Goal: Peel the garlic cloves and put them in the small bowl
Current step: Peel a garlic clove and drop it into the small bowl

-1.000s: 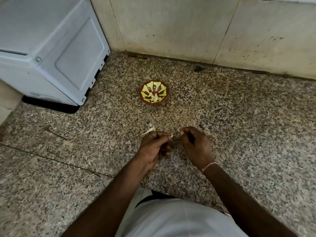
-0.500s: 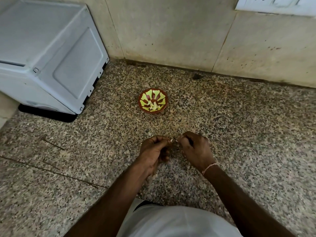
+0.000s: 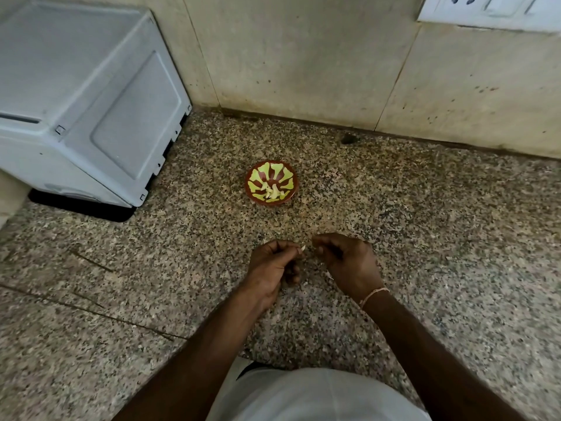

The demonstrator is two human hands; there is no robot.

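A small brown bowl (image 3: 272, 183) with a yellow-green pattern stands on the speckled granite counter (image 3: 425, 238) and holds a few pale peeled garlic cloves (image 3: 273, 192). Nearer to me, my left hand (image 3: 273, 265) pinches a small garlic clove (image 3: 302, 248) between thumb and fingertips; only its pale tip shows. My right hand (image 3: 349, 262) hovers just right of it with fingers curled, its fingertips a short gap from the clove. What those fingertips hold, if anything, is too small to tell. A pale scrap of peel (image 3: 329, 276) shows by my right hand.
A grey-white appliance (image 3: 85, 95) fills the back left of the counter. A tiled wall (image 3: 303, 56) runs along the back, with a white switch plate (image 3: 491, 10) at top right. A thin crack (image 3: 91, 311) crosses the counter at left.
The camera has tilted up, so the bowl and hands sit lower in view. My hands have drawn slightly apart. The pale peel seen beyond my left hand a second ago is out of sight.
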